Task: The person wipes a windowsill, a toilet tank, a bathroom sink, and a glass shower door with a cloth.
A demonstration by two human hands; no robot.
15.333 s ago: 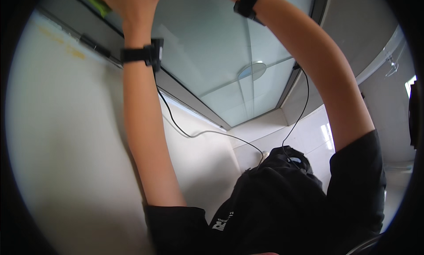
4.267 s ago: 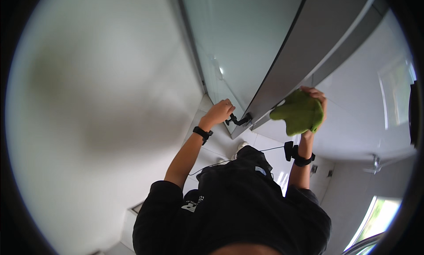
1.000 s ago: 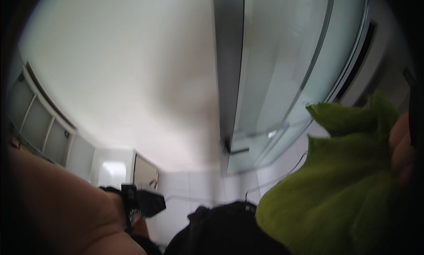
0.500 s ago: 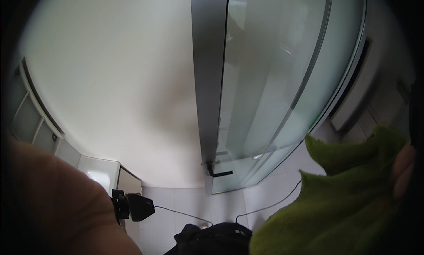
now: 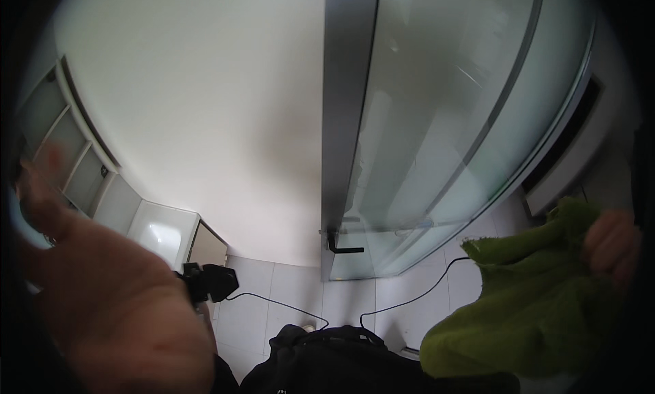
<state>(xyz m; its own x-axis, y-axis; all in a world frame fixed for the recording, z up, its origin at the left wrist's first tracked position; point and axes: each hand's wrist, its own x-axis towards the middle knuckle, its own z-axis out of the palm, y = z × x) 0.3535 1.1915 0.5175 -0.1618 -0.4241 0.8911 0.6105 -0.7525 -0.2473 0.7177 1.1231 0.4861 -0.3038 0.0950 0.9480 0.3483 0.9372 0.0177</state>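
Note:
My left hand is raised close at the lower left, palm showing. Its fingers are stretched out toward the mirrored cabinet and partly blurred, with nothing in them. A black strapped device sits at that wrist, and a thin cable runs from it down toward my dark clothing. On the far right, my right hand has its fingers closed on a green cloth. The cloth hangs down in folds below the hand, its ragged upper edge pointing left.
Ahead stands a glass shower enclosure with a grey upright post and a black handle. A white wall fills the left middle. A white washbasin and a mirrored cabinet are at the left. Pale tiles cover the floor.
The view has shifted, moving the shower and wall rightward. My left hand's fingers have come into sight at the left. The green cloth hangs lower and more folded, still in my right hand.

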